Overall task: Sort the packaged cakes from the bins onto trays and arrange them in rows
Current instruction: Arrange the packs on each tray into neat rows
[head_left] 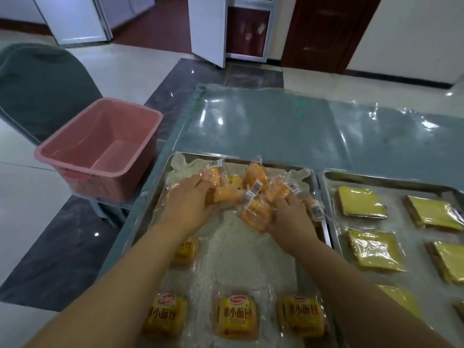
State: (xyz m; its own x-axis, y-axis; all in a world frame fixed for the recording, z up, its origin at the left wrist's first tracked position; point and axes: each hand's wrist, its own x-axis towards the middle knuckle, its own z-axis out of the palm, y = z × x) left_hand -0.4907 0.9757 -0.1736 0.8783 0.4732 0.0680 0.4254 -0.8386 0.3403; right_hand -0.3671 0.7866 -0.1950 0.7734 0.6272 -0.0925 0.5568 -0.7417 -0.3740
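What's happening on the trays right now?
A person is sorting packaged cakes. The left hand grips one cake pack from the loose pile at the far end of the left tray; the right hand lies on the pile's other side, grip unclear. Three packs already sit in a row at the near end. The right tray holds yellow cakes in rows, and the pink bin looks empty.

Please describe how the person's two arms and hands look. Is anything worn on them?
The left forearm and the right forearm are bare down to the frame edge; no sleeves show. The left hand and the right hand wear no gloves. No watch or bracelet is visible. The fingers are partly hidden, so rings cannot be excluded.
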